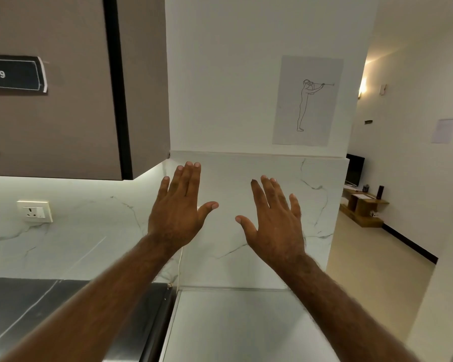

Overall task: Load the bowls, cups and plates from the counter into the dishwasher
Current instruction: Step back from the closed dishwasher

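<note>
Left hand: my left hand [179, 207] is raised in front of me, back toward me, fingers straight and close together, thumb out toward three o'clock. It holds nothing.
Right hand: my right hand [272, 218] mirrors it just beside, apart from the left, fingers straight and slightly fanned, thumb out toward nine o'clock. It is empty too.
Why held so: I judge this is a pose shown to the camera, not a reach. The line drawing [307, 100] on the wall at one o'clock from my right hand shows a figure with both arms stretched forward, much as mine are.
Bowls, cups and plates: none is in view, so I cannot tell where on the counter they stand.
Dishwasher: not in view either. I cannot tell on which side it lies.
Counter: the white counter [246, 322] runs at six o'clock below my hands. A steel surface [37, 304] adjoins it at eight o'clock.
Wall: the veined marble panel [311, 205] stands behind both hands. Whether my fingertips touch it I cannot tell.
Around: a brown cabinet [63, 100] hangs at ten o'clock, and a socket [34, 211] sits at nine o'clock.
Stage: I judge loading has not begun, since both hands are free.
Next move: it calls for lowering my gaze and arms to find the dishes.
</note>
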`<state>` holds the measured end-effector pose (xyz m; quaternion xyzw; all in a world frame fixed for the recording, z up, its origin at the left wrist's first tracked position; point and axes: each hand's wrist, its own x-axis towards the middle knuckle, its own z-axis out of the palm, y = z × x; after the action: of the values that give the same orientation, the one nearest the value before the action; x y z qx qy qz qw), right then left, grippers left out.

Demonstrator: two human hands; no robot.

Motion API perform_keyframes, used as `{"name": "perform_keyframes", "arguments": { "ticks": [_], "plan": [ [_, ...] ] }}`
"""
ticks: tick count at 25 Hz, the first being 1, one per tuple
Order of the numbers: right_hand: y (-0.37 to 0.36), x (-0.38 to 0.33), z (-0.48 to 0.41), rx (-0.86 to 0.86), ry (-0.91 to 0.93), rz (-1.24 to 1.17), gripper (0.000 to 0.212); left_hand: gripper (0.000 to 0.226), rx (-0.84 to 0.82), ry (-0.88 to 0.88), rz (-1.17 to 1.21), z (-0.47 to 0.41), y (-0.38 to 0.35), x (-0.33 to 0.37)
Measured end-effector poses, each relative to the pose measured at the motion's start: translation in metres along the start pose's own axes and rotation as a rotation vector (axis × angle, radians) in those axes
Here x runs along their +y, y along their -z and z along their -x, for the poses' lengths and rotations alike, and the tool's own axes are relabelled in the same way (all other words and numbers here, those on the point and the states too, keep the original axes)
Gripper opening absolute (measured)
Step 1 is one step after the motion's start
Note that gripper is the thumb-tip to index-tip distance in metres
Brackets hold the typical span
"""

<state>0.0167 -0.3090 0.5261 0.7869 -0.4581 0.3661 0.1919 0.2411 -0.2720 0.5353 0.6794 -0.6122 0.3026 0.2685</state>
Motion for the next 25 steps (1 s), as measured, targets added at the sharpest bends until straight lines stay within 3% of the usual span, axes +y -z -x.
{"name": "perform_keyframes", "arguments": {
  "ticks": [13, 17, 19, 25],
  "plan": [
    [-0.105, -0.003, -0.038, -0.120, -0.005, -0.040, 0.079, 0.084, -0.058, 0.015, -0.010, -0.040, -0.088, -0.047],
    [-0.129, -0.011, -0.047, -0.160, -0.013, -0.076, 0.080, 0.071, 0.037, 0.022, -0.047, -0.039, -0.115, -0.060],
    [-0.139, -0.013, -0.049, -0.156, -0.011, -0.077, 0.079, 0.075, -0.039, 0.026, -0.019, -0.030, -0.140, -0.066],
    [-0.168, -0.009, -0.036, -0.167, 0.010, -0.043, 0.077, 0.098, -0.492, 0.106, -0.027, 0.017, -0.226, -0.067]
  ]
}}
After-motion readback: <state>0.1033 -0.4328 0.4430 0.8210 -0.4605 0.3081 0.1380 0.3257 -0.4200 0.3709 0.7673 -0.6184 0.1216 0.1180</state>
